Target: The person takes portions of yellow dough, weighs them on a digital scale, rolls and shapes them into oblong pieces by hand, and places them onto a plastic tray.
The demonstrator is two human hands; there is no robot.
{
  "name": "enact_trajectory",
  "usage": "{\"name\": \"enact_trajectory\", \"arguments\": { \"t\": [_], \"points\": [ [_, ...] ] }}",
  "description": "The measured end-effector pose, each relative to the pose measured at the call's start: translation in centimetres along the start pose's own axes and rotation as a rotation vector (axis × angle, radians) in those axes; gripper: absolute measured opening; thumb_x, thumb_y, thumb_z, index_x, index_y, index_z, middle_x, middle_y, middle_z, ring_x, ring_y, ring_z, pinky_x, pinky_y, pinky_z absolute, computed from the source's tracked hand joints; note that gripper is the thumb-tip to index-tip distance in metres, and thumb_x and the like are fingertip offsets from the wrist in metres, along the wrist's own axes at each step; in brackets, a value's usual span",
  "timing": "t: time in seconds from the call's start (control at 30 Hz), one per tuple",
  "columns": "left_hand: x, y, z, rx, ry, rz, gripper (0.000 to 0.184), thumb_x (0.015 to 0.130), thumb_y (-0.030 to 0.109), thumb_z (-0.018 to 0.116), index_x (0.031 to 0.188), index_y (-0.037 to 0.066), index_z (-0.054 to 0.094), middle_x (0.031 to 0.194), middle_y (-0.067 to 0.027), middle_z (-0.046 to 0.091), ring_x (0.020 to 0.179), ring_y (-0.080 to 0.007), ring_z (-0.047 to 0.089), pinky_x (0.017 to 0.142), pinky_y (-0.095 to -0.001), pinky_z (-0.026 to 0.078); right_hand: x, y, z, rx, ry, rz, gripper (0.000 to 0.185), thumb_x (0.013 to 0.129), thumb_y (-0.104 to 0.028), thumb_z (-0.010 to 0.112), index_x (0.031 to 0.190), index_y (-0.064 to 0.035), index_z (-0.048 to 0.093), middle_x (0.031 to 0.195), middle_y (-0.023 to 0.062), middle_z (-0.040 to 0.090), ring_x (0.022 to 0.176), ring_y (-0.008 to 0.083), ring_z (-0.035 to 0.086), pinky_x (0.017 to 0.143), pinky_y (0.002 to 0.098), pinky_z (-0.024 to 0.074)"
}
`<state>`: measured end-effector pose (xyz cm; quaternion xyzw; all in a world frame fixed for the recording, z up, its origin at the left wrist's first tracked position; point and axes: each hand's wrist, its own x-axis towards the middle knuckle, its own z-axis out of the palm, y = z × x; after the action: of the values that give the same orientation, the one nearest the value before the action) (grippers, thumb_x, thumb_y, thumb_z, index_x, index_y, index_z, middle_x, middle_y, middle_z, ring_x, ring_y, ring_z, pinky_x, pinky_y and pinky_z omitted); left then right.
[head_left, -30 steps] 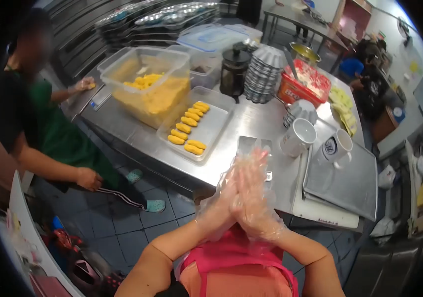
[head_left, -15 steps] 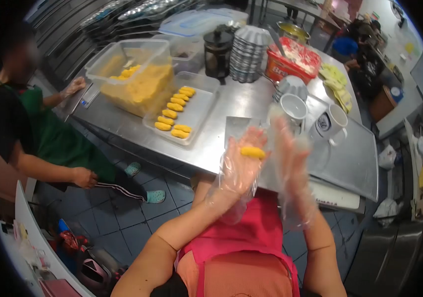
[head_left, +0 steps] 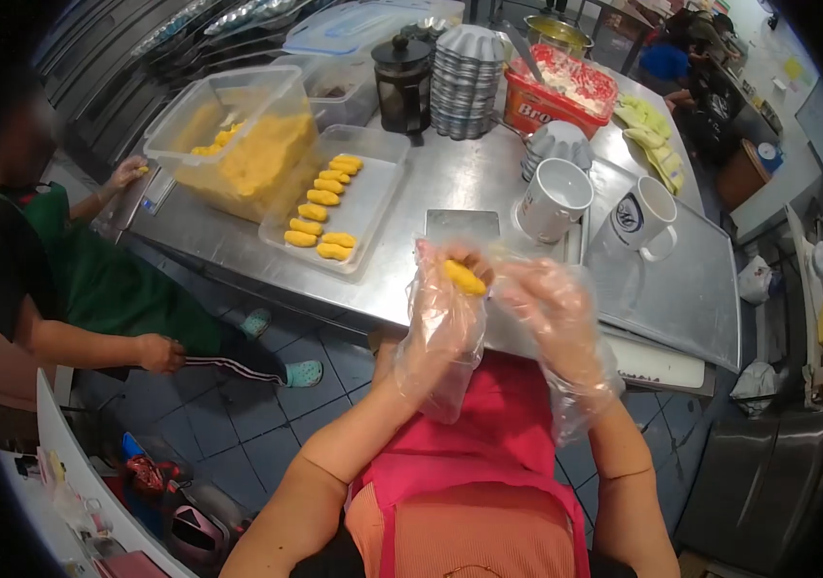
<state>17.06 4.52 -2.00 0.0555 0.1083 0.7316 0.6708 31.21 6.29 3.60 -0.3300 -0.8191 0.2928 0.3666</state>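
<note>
A short yellow dough roll (head_left: 465, 277) rests in my left hand (head_left: 442, 313), whose gloved fingers curl round it above the table's front edge. Close by on the right, my right hand (head_left: 558, 313) is bent toward the roll in a loose clear plastic glove. Its fingers are smeared by motion, so whether they touch the dough does not show. Left of my hands, a clear shallow tray (head_left: 387, 197) holds several similar yellow rolls (head_left: 313, 212). Behind it, a large clear tub (head_left: 228, 96) contains a mass of yellow dough (head_left: 262, 159).
On the steel table (head_left: 387, 279) are a scale (head_left: 459, 223), a white mug (head_left: 556, 197), another mug (head_left: 644, 217), stacked fluted tins (head_left: 464, 87), a French press (head_left: 402, 87), a red tub (head_left: 551, 101) and a metal tray (head_left: 676, 308). A co-worker in a green apron (head_left: 93, 279) stands left.
My left hand has closed from a flat palm round the dough roll. My right hand, upright before, has tilted and curled toward it. The co-worker's far hand now holds a small yellow piece.
</note>
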Motion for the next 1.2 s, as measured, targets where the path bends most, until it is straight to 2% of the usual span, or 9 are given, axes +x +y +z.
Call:
{"name": "enact_trajectory", "arguments": {
  "t": [0.03,0.1,0.2,0.23,0.33,0.43,0.67,0.97,1.2],
  "points": [
    [-0.4,-0.1,1.0,0.049,0.073,0.030,0.048,0.092,0.051,0.033,0.105,0.008,0.052,0.102,-0.0088,0.054,0.095,-0.0204,0.053,0.082,-0.0293,0.044,0.5,-0.2,0.7,-0.044,-0.024,-0.021,0.029,0.079,-0.011,0.062,0.107,0.0001,0.062,0.102,0.0138,0.062,0.092,0.0271,0.058,0.083,0.0328,0.0436],
    [-0.3,0.0,0.6,0.071,-0.047,0.042,0.059,0.090,0.056,0.033,0.123,0.008,0.040,0.123,-0.0109,0.044,0.113,-0.0236,0.043,0.094,-0.0320,0.037,1.3,0.4,3.0,-0.059,0.044,-0.101,0.029,0.080,-0.015,0.063,0.104,0.0002,0.063,0.102,0.0133,0.063,0.086,0.0250,0.060,0.078,0.0301,0.0463],
    [-0.1,1.5,0.1,0.141,-0.124,0.057,0.072,0.087,0.062,0.032,0.136,0.009,0.029,0.136,-0.0118,0.035,0.125,-0.0242,0.033,0.104,-0.0360,0.026,3.0,0.9,2.6,0.424,-0.223,0.281,0.029,0.081,-0.015,0.063,0.105,0.0013,0.062,0.102,0.0129,0.062,0.085,0.0189,0.060,0.078,0.0277,0.0459],
    [-0.1,2.5,-0.1,0.171,-0.134,0.059,0.075,0.086,0.064,0.032,0.138,0.009,0.026,0.138,-0.0117,0.034,0.127,-0.0237,0.031,0.106,-0.0373,0.022,3.9,1.3,2.6,0.570,-0.183,0.317,0.029,0.080,-0.015,0.064,0.104,0.0015,0.063,0.095,0.0126,0.063,0.084,0.0149,0.059,0.077,0.0266,0.0458],
    [-0.6,5.4,0.5,0.372,-0.044,0.300,0.077,0.085,0.065,0.032,0.137,0.009,0.029,0.138,-0.0114,0.033,0.129,-0.0231,0.027,0.107,-0.0410,0.014,6.2,5.1,2.6,0.264,-0.074,0.221,0.027,0.079,-0.016,0.064,0.102,-0.0006,0.064,0.087,0.0109,0.064,0.082,0.0156,0.059,0.076,0.0268,0.0459],
    [-1.2,7.2,-1.0,0.465,-0.032,0.320,0.074,0.086,0.063,0.032,0.137,0.009,0.030,0.139,-0.0104,0.033,0.130,-0.0227,0.026,0.107,-0.0428,0.010,6.9,6.7,3.4,-0.010,-0.211,0.081,0.025,0.078,-0.010,0.066,0.100,0.0035,0.064,0.094,0.0094,0.064,0.086,0.0137,0.060,0.076,0.0256,0.0469],
    [-0.8,6.7,-4.9,0.798,0.033,0.355,0.062,0.093,0.050,0.028,0.135,0.004,0.031,0.140,-0.0133,0.031,0.132,-0.0224,0.023,0.108,-0.0417,0.010,5.6,2.6,-2.0,-0.004,0.088,0.200,0.016,0.080,-0.007,0.060,0.091,0.0006,0.067,0.082,0.0097,0.063,0.077,0.0160,0.058,0.072,0.0256,0.0449],
    [0.1,5.2,-4.6,0.946,0.091,0.402,0.047,0.098,0.033,0.025,0.128,-0.002,0.037,0.131,-0.0140,0.039,0.126,-0.0200,0.034,0.108,-0.0343,0.021,1.9,6.5,-2.2,0.068,0.073,0.382,0.015,0.078,0.000,0.060,0.092,0.0029,0.066,0.084,0.0101,0.063,0.079,0.0155,0.058,0.072,0.0264,0.0450],
    [0.1,5.2,-4.7,0.979,0.182,0.409,0.050,0.097,0.035,0.031,0.129,-0.001,0.038,0.131,-0.0165,0.042,0.125,-0.0235,0.036,0.106,-0.0383,0.022,4.0,6.2,0.2,-0.012,-0.050,0.223,0.016,0.080,-0.003,0.059,0.093,0.0027,0.065,0.084,0.0119,0.062,0.078,0.0191,0.058,0.072,0.0269,0.0440]
  ]
}}
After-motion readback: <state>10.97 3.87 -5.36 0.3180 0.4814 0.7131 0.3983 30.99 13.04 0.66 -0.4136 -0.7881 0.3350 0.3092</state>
